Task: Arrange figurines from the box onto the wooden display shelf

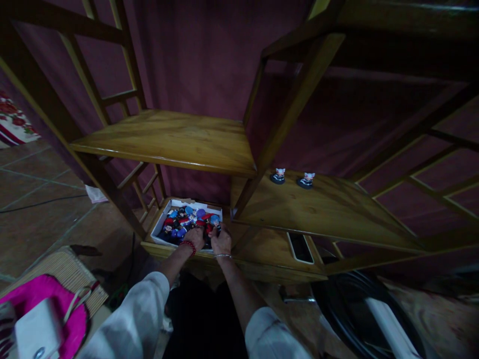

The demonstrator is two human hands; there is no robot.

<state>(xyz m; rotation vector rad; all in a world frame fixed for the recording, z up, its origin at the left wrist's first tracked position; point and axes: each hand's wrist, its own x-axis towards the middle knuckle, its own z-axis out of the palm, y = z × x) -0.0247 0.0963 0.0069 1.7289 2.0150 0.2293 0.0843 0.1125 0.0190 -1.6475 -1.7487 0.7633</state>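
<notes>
A shallow white box (160,221) full of small colourful figurines (179,232) rests on the low left shelf. My left hand (195,238), with a red bead bracelet at the wrist, reaches over the box's front edge. Its fingers curl in among the figurines, and what they grip is hidden. Close beside it, my right hand (221,241), wearing a thin bracelet, has its fingers closed around a blue-topped figurine (214,219) at the box's right end. Fine detail at the fingertips is dark and small.
Two small cat-like figurines on dark bases, a left one (278,176) and a right one (307,180), stand on the right shelf (329,209). A wooden shelf (172,139) overhangs the box. A white-rimmed dark tray (300,248) lies lower right. Coiled black tubing (337,309) is on the floor.
</notes>
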